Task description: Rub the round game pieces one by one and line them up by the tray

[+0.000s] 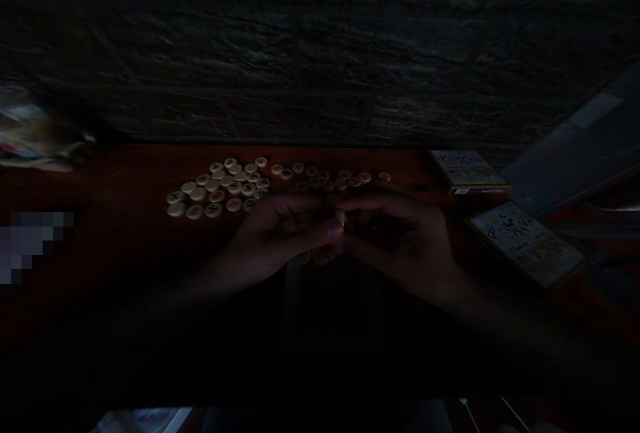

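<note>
In the head view, a round, pale xiangqi piece (340,217) is held on edge between my two hands. The thumb of my left hand (287,230) presses against it, with the fingers curled behind. My right hand (407,230) reaches in from the other side, its fingertips closed at the same piece. More xiangqi pieces (213,185), marked in red or black, lie in a cluster beyond and left of my hands. A looser row of pieces (345,174) lies behind the fingers. A few pieces are partly hidden below my hands.
Two flat boxes with dark writing, a far box (470,170) and a nearer box (525,243), lie on the right of the reddish wooden table (125,186). A stone-block wall (300,53) rises behind it. A dark rectangular frame (290,306) is faintly visible below my hands.
</note>
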The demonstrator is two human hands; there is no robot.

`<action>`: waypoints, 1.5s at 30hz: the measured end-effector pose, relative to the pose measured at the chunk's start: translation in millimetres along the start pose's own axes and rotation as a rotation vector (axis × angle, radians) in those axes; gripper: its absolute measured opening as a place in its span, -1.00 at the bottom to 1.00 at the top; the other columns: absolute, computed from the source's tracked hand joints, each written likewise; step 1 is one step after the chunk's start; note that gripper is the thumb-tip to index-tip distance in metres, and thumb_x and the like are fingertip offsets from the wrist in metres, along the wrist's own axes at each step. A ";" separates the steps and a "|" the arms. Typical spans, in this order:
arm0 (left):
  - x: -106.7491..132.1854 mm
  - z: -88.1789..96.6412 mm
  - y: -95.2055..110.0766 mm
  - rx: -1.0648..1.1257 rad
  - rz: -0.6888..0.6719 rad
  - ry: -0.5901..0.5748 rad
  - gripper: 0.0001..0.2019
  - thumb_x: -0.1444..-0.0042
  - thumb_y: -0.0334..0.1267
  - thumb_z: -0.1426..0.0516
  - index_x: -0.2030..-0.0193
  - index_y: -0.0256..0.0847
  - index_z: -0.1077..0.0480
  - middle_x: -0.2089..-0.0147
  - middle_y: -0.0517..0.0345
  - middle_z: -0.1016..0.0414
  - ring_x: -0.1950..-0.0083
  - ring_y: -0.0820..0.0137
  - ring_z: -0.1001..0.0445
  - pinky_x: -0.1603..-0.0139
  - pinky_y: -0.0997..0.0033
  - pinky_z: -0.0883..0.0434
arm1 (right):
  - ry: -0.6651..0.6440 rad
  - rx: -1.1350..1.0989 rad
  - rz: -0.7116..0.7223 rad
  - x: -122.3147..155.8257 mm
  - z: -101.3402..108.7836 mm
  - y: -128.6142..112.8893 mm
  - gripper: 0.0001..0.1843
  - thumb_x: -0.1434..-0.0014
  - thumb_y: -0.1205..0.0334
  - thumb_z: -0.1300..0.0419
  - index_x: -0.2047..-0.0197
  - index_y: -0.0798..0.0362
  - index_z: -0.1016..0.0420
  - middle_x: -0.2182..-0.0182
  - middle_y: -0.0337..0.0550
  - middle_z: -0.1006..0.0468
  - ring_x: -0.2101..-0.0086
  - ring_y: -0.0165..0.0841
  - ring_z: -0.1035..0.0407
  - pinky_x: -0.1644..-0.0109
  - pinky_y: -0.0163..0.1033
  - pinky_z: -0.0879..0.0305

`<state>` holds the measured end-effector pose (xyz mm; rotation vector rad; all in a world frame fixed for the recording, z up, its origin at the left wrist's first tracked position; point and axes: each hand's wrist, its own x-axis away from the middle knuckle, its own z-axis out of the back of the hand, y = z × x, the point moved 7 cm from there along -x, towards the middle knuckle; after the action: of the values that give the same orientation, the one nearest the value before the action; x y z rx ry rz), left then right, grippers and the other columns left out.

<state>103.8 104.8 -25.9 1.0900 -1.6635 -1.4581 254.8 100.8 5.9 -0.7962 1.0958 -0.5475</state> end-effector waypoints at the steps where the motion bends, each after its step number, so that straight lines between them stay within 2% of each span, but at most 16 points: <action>1: 0.0 -0.2 0.3 -0.005 -0.006 -0.004 -0.85 -0.21 -0.21 -0.37 0.17 -0.24 -0.63 0.33 0.14 -0.64 0.34 0.50 -0.59 0.32 0.61 -0.52 | -0.003 -0.008 -0.005 -0.1 -0.4 0.5 -0.64 -0.12 0.41 -0.47 0.00 0.04 -0.64 0.24 -0.18 -0.64 0.31 -0.43 -0.55 0.24 -0.34 -0.52; 5: 0.7 1.0 1.7 -0.046 -0.027 0.007 -0.83 -0.20 -0.20 -0.38 0.15 -0.24 -0.62 0.35 0.16 -0.63 0.38 0.51 -0.56 0.35 0.60 -0.50 | -0.006 -0.006 0.001 -1.1 -0.9 -0.4 -0.59 -0.12 0.39 -0.47 -0.04 0.02 -0.62 0.26 -0.19 -0.65 0.30 -0.41 -0.55 0.23 -0.31 -0.52; 9: 1.3 1.6 3.0 -0.062 -0.020 0.012 -0.83 -0.18 -0.22 -0.38 0.18 -0.26 -0.61 0.37 0.15 -0.62 0.38 0.48 -0.56 0.36 0.58 -0.50 | 0.016 0.070 0.025 -2.3 1.6 -3.4 -0.62 -0.08 0.40 -0.50 0.01 0.05 -0.64 0.21 -0.17 -0.63 0.24 -0.41 -0.53 0.18 -0.32 -0.49; 15: 0.7 0.6 2.1 -0.032 -0.014 0.007 -0.82 -0.18 -0.22 -0.38 0.16 -0.26 -0.60 0.33 0.13 -0.64 0.34 0.46 -0.60 0.33 0.57 -0.52 | 0.009 0.081 0.061 -1.7 2.2 -4.6 -0.62 -0.08 0.46 -0.48 0.02 0.09 -0.64 0.22 -0.19 -0.61 0.26 -0.45 -0.51 0.18 -0.36 -0.47; 22: 1.2 2.3 -0.3 -0.054 -0.004 0.017 -0.81 -0.21 -0.19 -0.37 0.14 -0.25 -0.62 0.29 0.09 -0.66 0.31 0.45 -0.61 0.31 0.57 -0.52 | 0.003 0.067 0.028 -0.9 0.6 -3.0 -0.62 -0.11 0.39 -0.48 -0.01 0.04 -0.64 0.24 -0.20 -0.60 0.30 -0.44 -0.50 0.24 -0.33 -0.47; 27: 2.3 1.8 1.2 -0.068 -0.012 0.002 -0.82 -0.20 -0.20 -0.37 0.16 -0.25 -0.60 0.33 0.12 -0.63 0.34 0.45 -0.59 0.33 0.56 -0.50 | 0.015 0.083 0.057 -3.0 1.5 -6.5 -0.62 -0.09 0.37 -0.50 0.00 0.02 -0.65 0.20 -0.16 -0.62 0.23 -0.40 -0.53 0.16 -0.29 -0.50; 37: 0.8 -0.5 1.1 -0.003 -0.014 0.005 -0.80 -0.19 -0.18 -0.38 0.18 -0.29 -0.60 0.32 0.09 -0.64 0.34 0.43 -0.60 0.28 0.53 -0.54 | -0.011 0.025 0.022 -0.6 0.0 -1.8 -0.63 -0.14 0.37 -0.47 -0.02 0.01 -0.64 0.19 -0.16 -0.63 0.24 -0.40 -0.56 0.17 -0.31 -0.54; 41: 0.7 0.7 0.9 -0.058 -0.025 0.010 -0.81 -0.20 -0.17 -0.36 0.17 -0.27 -0.61 0.30 0.08 -0.65 0.32 0.43 -0.60 0.31 0.54 -0.52 | -0.007 0.008 0.022 0.3 -0.6 -1.2 -0.63 -0.14 0.37 -0.47 -0.03 -0.01 -0.64 0.20 -0.18 -0.62 0.29 -0.42 -0.54 0.21 -0.31 -0.54; 45: 1.5 4.2 -0.2 -0.086 -0.033 0.027 -0.83 -0.21 -0.18 -0.36 0.16 -0.22 -0.62 0.32 0.12 -0.64 0.33 0.44 -0.59 0.32 0.54 -0.51 | -0.005 -0.006 -0.021 -0.3 -1.0 1.0 -0.59 -0.13 0.34 -0.48 -0.05 -0.01 -0.63 0.18 -0.15 -0.63 0.23 -0.37 -0.56 0.15 -0.26 -0.55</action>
<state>99.4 105.3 -26.8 1.0894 -1.5565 -1.5157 253.7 101.4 5.0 -0.8143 1.0858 -0.5596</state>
